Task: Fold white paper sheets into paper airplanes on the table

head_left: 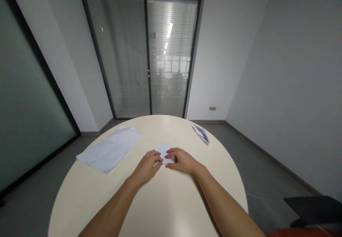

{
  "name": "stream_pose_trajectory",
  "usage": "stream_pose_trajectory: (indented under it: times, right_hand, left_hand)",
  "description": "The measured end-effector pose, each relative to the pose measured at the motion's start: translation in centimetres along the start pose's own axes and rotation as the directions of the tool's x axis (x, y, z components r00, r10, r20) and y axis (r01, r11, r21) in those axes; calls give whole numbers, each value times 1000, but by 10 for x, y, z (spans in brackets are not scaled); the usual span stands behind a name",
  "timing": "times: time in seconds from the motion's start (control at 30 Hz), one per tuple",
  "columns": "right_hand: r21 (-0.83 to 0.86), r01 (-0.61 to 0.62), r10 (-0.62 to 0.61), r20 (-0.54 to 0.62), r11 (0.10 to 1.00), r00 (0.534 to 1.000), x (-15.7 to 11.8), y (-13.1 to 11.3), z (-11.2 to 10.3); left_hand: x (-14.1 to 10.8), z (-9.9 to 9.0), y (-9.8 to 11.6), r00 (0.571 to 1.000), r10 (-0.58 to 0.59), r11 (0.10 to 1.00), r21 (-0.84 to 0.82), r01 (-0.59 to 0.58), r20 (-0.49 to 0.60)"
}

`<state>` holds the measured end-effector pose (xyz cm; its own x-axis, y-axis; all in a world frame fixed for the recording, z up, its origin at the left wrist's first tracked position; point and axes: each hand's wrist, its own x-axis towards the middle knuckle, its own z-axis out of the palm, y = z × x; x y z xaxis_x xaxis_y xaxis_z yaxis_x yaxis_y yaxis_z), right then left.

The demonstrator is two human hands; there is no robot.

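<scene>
Touching sm. white paper on rd. table, both hands w/ fingers half-curled, grip unclear.

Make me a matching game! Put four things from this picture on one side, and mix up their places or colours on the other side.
Things:
1. Small white paper
2. Big creased paper
3. Folded paper with dark marks
4. Round table

Places and colours:
A. Near the table's far right edge
B. Cream coloured
C. Between the left hand and the right hand
D. On the left side of the table

Right pairs: 1-C, 2-D, 3-A, 4-B
</scene>
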<state>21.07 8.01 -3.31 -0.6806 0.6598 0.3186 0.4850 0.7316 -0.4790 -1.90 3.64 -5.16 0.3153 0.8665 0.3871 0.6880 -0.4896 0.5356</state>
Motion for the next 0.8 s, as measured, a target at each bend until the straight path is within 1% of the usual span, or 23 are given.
stream_pose_trajectory:
  times: [0.1, 0.27, 0.43, 0.6, 0.8]
  right_hand:
    - [-12, 27, -27, 12, 1000, 1000, 1, -5, -4]
    - [20, 28, -28, 25, 999, 999, 2, -9, -4]
    - [44, 26, -26, 11, 999, 1000, 3, -8, -1]
    - [69, 47, -49, 31, 996, 998, 3, -5, -3]
    - [15, 55, -56, 40, 998, 998, 2, -7, -5]
  left_hand:
    - [0, -1, 2, 1000, -3, 1000, 8, 3, 6]
    - [0, -2, 3, 1000, 8, 1000, 19, -8, 13]
    - [0, -1, 1, 1000, 9, 1000, 30, -10, 21]
    - [0, -1, -1, 1000, 8, 999, 48, -9, 16]
    - [1, 0, -2, 1000, 7, 998, 55, -8, 21]
